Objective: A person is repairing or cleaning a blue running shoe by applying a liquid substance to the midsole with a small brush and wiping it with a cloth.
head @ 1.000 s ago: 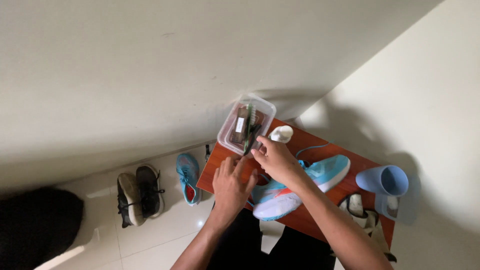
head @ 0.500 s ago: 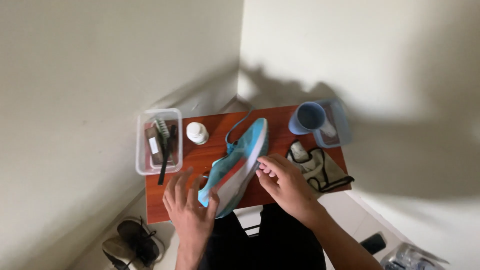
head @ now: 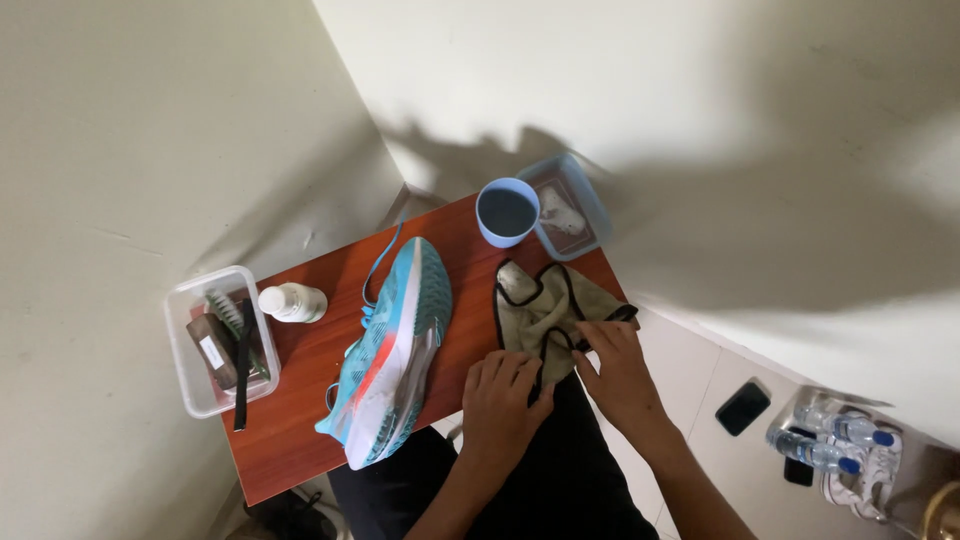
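On the reddish-brown table (head: 300, 400), both hands, left hand (head: 503, 400) and right hand (head: 618, 370), pinch an olive cloth (head: 545, 315) at its near edge, beside a turquoise sneaker (head: 392, 345).

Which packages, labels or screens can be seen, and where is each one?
White bottle: lying on the table, beside the clear box.
White label: small strip on a dark block inside the clear box.
Water bottles: clear, blue caps, on the floor, far right.
Phone: dark screen, on the floor tiles.

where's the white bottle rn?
In the head view the small white bottle lies on its side at the left of the wooden table, between the clear plastic box of brushes and the turquoise sneaker.
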